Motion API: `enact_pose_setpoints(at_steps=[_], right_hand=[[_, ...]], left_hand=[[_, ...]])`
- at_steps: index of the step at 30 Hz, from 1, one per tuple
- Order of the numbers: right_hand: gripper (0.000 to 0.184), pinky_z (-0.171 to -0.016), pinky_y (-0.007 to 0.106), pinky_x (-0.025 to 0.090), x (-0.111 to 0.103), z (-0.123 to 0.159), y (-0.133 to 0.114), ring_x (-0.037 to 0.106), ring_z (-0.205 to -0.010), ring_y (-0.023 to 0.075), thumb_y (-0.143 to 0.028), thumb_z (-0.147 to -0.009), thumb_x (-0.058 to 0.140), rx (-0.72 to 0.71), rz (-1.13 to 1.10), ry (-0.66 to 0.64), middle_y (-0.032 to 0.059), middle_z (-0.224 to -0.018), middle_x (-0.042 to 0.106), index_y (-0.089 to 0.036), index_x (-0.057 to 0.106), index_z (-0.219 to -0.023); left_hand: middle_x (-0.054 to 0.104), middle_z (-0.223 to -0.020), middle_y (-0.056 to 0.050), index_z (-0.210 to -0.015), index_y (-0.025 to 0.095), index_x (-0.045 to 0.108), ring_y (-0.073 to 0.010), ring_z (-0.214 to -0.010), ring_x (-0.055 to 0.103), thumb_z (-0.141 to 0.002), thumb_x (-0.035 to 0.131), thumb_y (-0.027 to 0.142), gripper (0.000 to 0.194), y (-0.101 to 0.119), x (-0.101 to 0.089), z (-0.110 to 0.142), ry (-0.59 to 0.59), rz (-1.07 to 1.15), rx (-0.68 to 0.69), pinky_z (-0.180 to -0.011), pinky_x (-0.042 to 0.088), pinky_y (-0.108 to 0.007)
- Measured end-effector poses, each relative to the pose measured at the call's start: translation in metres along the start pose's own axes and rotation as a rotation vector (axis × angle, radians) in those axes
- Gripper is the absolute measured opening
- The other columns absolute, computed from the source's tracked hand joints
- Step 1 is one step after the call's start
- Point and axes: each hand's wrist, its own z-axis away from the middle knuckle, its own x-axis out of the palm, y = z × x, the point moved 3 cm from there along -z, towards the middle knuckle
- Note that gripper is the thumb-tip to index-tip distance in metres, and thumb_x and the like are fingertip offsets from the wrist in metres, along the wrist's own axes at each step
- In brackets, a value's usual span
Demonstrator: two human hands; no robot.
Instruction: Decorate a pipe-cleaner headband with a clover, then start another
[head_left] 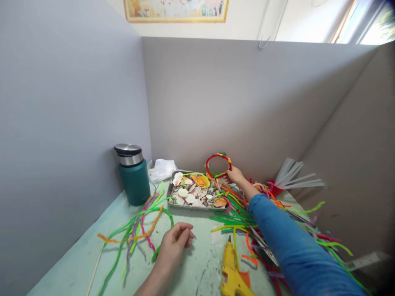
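Observation:
My right hand [235,175] reaches far forward and grips a ring of red and green pipe cleaners [207,164] by its right side. The ring stands upright over the back right corner of a metal tray [197,208] filled with seashells [189,199]. Nearer to me, my left hand [176,241] hovers low over the table with its fingers loosely curled in; I see nothing in them. Just to its left lie green, orange, pink and purple pipe cleaners [135,230]. A yellow hot glue gun [230,269] lies at the front, below my right sleeve.
A teal bottle [134,183] stands at the left wall, with white tissue [163,168] behind the tray. Several pipe cleaners [237,220] and scissors [262,244] lie partly under my right arm. Clear glue sticks [290,172] stand in a red cup [275,189]. Grey partitions [222,102] enclose the table.

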Motion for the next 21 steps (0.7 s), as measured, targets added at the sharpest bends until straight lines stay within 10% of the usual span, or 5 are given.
enact_pose_setpoints(at_steps=[21], right_hand=[[0.030, -0.079, 0.039, 0.049, 0.030, 0.003, -0.031, 0.058, -0.094, 0.0191, -0.030, -0.088, 0.051, -0.173, 0.134, -0.036, 0.0079, -0.113, 0.056, -0.016, 0.052, -0.115]], left_hand=[[0.060, -0.065, -0.003, -0.082, 0.012, 0.061, -0.0101, -0.052, 0.050, -0.071, 0.059, 0.038, 0.028, -0.007, 0.003, 0.001, -0.086, -0.156, 0.030, -0.052, 0.038, -0.021]])
